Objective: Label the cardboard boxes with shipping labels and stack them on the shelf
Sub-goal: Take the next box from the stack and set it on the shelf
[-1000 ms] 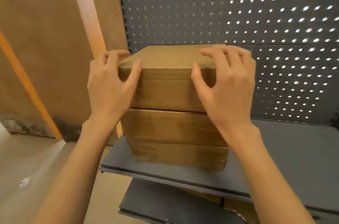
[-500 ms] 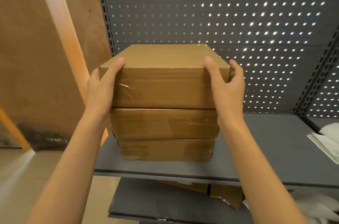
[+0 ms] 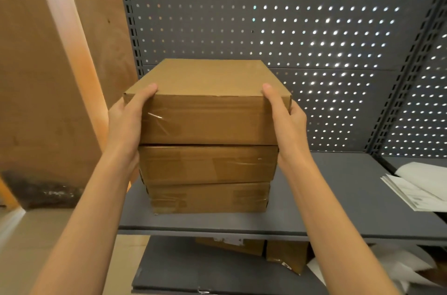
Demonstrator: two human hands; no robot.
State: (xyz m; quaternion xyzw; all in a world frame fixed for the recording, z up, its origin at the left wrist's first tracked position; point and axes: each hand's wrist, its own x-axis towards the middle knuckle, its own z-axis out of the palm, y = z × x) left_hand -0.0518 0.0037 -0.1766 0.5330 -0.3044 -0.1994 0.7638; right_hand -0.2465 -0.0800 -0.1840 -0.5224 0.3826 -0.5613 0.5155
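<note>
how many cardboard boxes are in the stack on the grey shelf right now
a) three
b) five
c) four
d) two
a, three: the top box, gripped at its sides by the left hand and the right hand, sits on a middle box, which sits on a bottom box resting on the grey shelf.

Matt brown cardboard boxes (image 3: pixel 208 120), glossy clear tape on fronts; grey painted metal shelf (image 3: pixel 326 219); perforated metal back panel (image 3: pixel 290 28).
</note>
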